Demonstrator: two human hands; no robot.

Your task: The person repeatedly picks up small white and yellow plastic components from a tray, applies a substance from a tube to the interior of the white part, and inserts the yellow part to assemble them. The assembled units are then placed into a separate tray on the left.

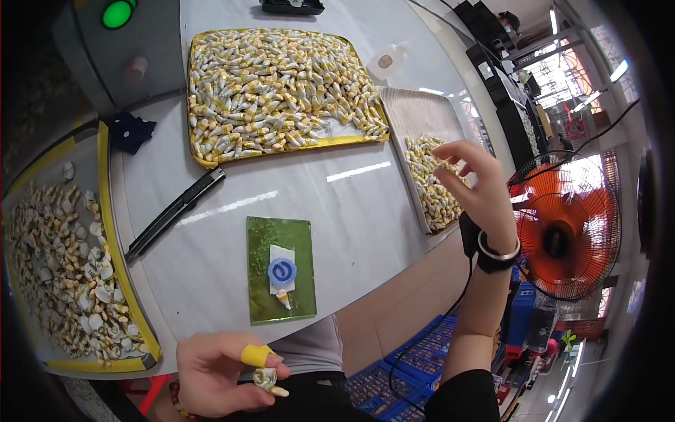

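My left hand, with a yellow band round one finger, is closed in a pinch at the table's front edge. Between its thumb and finger is a small white-and-yellow rolled piece with a pale tip. My right hand hovers with thumb and fingers apart over the wooden tray on the right; nothing shows between them. Several similar small rolls lie in that tray. A green glass plate in front of me bears a white pad, a blue disc and one more roll.
A yellow-edged tray full of rolls stands at the back; another yellow-edged tray of loose pieces is at left. A black bar-shaped tool and a white bottle lie on the table. An orange fan stands at right.
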